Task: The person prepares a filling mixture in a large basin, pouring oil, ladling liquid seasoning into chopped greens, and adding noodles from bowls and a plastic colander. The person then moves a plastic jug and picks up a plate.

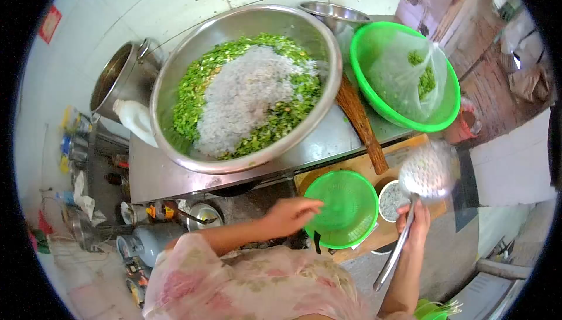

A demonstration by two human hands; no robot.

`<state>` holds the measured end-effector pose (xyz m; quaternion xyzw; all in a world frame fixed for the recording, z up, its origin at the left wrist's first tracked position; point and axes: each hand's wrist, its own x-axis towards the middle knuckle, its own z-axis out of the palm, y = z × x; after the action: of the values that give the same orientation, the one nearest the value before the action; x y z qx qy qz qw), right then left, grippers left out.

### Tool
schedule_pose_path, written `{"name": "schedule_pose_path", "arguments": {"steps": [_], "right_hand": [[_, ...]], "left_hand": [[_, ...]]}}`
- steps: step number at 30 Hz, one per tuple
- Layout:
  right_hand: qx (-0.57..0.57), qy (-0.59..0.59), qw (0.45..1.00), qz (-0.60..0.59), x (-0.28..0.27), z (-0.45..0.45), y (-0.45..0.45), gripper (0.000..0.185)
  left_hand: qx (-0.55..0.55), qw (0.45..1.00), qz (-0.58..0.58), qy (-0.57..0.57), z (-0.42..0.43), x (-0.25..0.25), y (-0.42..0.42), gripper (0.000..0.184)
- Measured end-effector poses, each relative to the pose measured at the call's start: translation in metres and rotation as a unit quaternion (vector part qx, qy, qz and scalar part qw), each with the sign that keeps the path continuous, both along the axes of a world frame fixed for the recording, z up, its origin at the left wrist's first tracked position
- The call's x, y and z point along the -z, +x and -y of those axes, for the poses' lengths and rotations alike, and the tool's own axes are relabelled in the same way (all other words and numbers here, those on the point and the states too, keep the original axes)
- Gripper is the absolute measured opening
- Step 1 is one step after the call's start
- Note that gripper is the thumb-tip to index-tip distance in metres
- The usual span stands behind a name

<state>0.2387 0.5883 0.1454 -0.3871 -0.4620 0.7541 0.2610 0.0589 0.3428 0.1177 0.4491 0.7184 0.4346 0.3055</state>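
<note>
My right hand [414,223] is wrapped round the handle of a metal skimmer [430,171], whose perforated head is raised above the wooden board. Just under the skimmer, a white bowl [391,202] holds greyish-white contents. My left hand [293,214] hangs at the left edge of a green plastic basket [342,209], with nothing visible in it; its fingers point right and are slightly blurred. Beyond the hands, a large steel basin [246,165] contains chopped greens [190,95] with a pile of whitish, translucent pieces [246,92] on top.
A green basin [366,100] at the upper right holds a plastic bag [410,80] of greens. A brush-like wooden tool [360,121] leans between the basins over the wooden board [445,206]. A steel pot [126,86] and white jug [133,120] stand left.
</note>
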Motion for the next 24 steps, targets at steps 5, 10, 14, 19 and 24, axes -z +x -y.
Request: {"name": "schedule_pose_path", "arguments": {"steps": [5, 10, 14, 19, 24], "right_hand": [[-0.168, 0.026, 0.984, 0.046, -0.048, 0.015, -0.122, 0.023], [-0.213, 0.081, 0.972, 0.060, -0.066, 0.058, -0.264, 0.019], [-0.186, 0.128, 0.963, 0.148, -0.048, 0.063, -0.345, 0.022], [-0.113, 0.139, 0.971, 0.161, -0.027, 0.066, -0.395, 0.023], [-0.091, 0.121, 0.968, 0.199, -0.023, 0.103, -0.414, 0.023]], "left_hand": [[-0.258, 0.948, 0.099, 0.155, 0.041, -0.088, -0.108, 0.018], [-0.218, 0.887, 0.307, 0.268, 0.033, -0.046, -0.269, 0.040], [-0.284, 0.808, 0.487, 0.170, 0.009, -0.089, -0.291, 0.065], [-0.308, 0.807, 0.484, 0.143, -0.011, -0.079, -0.329, 0.069], [-0.273, 0.819, 0.488, 0.129, -0.028, -0.062, -0.350, 0.076]]}}
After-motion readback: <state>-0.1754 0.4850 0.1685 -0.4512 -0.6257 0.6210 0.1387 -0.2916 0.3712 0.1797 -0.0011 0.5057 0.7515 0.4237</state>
